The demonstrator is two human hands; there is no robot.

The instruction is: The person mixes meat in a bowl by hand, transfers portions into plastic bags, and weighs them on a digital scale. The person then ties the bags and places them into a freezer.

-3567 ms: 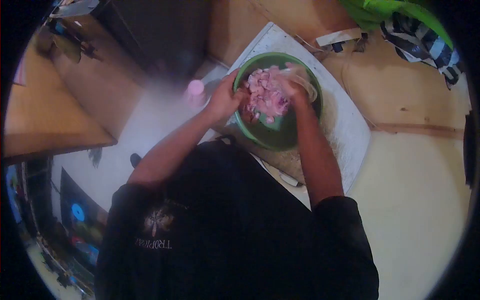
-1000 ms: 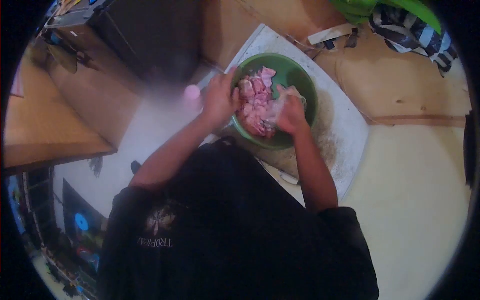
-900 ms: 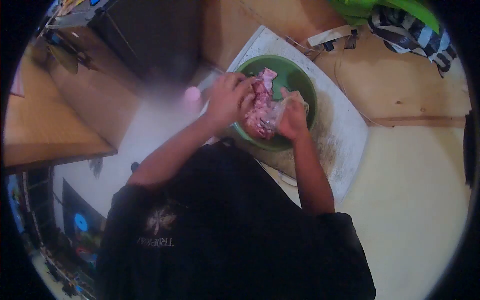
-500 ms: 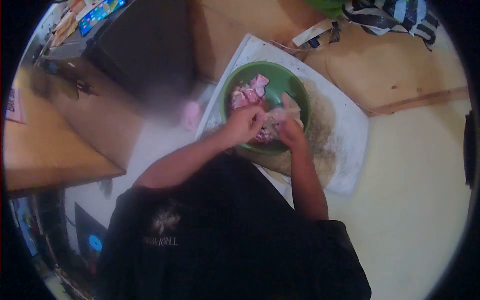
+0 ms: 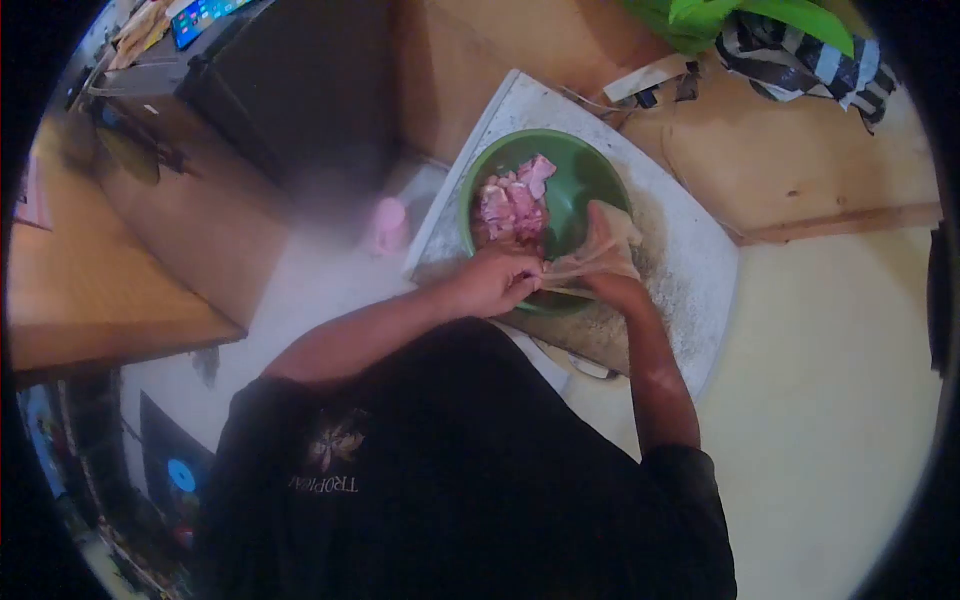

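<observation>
A round green basin (image 5: 575,150) holds chunks of pink raw meat (image 5: 512,203), heaped on its left side. Over the basin's near part, my left hand (image 5: 497,282) is closed, pinching the edge of a thin, see-through plastic glove (image 5: 608,250). My right hand (image 5: 618,288) is inside this plastic, its fingers pointing up and apparently stretched out, though the film blurs their outline. The film is pulled taut between both hands. Neither hand grips the meat.
Beneath the basin is a stained white lid-like surface (image 5: 700,290). A pink cup-like object (image 5: 390,225) stands to its left, near a dark cabinet (image 5: 300,100). A striped plastic bag (image 5: 800,65) and green plastic (image 5: 700,20) lie at upper right.
My right hand has moved right and slightly down, stretching the plastic between my hands. My left hand has come lower, leaving more of the meat visible.
</observation>
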